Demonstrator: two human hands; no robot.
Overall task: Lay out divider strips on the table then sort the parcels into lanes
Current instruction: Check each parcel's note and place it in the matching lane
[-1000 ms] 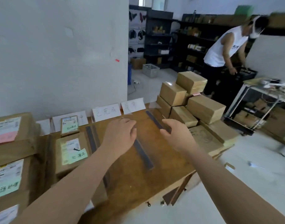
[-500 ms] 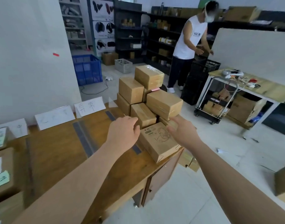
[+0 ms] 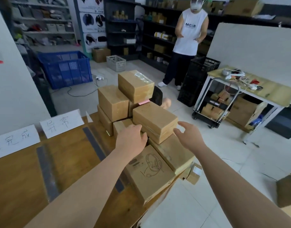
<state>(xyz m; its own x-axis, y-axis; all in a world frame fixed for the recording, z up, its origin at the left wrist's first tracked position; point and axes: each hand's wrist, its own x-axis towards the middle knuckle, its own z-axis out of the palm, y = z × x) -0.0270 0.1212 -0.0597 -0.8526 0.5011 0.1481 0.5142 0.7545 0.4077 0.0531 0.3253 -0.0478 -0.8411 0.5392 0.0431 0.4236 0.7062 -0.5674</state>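
Observation:
A pile of brown cardboard parcels stands at the right end of the wooden table (image 3: 17, 183). My left hand (image 3: 132, 139) and my right hand (image 3: 188, 135) reach out on either side of one taped parcel (image 3: 155, 120) in that pile, fingers relaxed, holding nothing. Whether the left fingertips touch it I cannot tell. A flat box with a headphone drawing (image 3: 149, 173) lies under my left wrist. Two grey divider strips (image 3: 45, 171) (image 3: 94, 143) lie on the tabletop, the right one partly hidden by my left arm. White paper lane labels (image 3: 62, 123) stand along the table's far edge.
A person in a white sleeveless shirt (image 3: 190, 35) stands beyond the pile by a black crate (image 3: 199, 79). A blue crate (image 3: 65, 68) sits on the floor at left. A trolley with boxes (image 3: 215, 104) stands under a side table (image 3: 250, 86) at right. Dark shelving lines the back.
The view has swung right from the labelled parcels on the left to the parcel pile. Both hands have moved forward and now flank the taped parcel.

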